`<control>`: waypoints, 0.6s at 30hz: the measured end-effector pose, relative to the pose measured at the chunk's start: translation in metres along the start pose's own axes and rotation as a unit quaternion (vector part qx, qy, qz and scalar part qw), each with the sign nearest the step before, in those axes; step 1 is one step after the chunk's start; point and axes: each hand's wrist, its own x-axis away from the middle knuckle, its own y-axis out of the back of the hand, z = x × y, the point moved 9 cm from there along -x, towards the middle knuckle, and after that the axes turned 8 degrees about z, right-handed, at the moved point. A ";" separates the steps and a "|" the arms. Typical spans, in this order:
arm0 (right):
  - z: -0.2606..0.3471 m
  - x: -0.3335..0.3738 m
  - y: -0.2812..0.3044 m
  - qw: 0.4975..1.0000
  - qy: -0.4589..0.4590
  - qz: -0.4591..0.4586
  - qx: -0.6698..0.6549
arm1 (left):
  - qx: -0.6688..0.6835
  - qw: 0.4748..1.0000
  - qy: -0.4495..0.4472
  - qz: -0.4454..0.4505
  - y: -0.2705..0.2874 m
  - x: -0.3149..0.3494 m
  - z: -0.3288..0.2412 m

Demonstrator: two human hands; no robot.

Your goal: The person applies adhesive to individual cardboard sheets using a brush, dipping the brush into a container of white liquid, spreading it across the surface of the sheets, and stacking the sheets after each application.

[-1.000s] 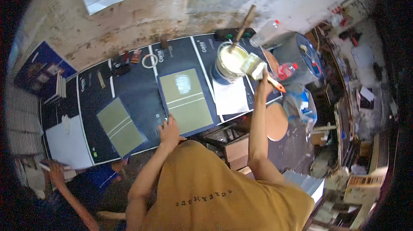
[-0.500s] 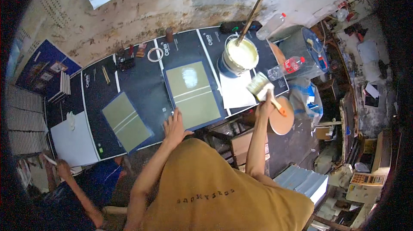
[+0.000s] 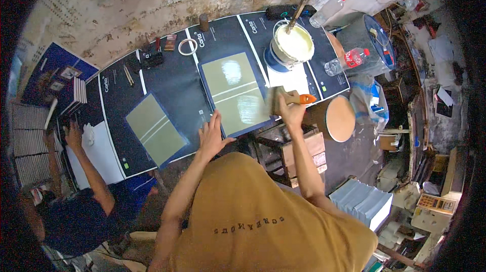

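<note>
On the black-topped table in front of me lies a blue-edged book cover [image 3: 233, 85] with grey-green boards and white strips. Glossy wet patches shine on its upper and lower boards. My left hand [image 3: 211, 138] rests with fingers spread at the cover's lower left edge. Wrapped round a wide paintbrush [image 3: 294, 98] with an orange-tipped handle is my right hand [image 3: 292, 114]; the bristles, smeared by motion, are at the cover's right edge. A second, smaller-looking cover [image 3: 156, 130] lies to the left.
A bucket of cream-coloured paste [image 3: 293, 44] with a stick [image 3: 304, 1] stands on the right, near a red-labelled bottle [image 3: 349, 60]. A white tape ring [image 3: 187, 47] lies farther back. At far left, a co-worker's hand [image 3: 73, 134] is beside a white sheet [image 3: 104, 155].
My right hand has swung the brush left from above the white paper to the cover's edge. A glossy patch now shows on the lower board. The co-worker's hands have moved farther back.
</note>
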 end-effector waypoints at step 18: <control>0.009 0.036 -0.078 0.989 0.035 0.135 0.055 | -0.003 1.000 -0.003 0.001 0.002 -0.002 -0.007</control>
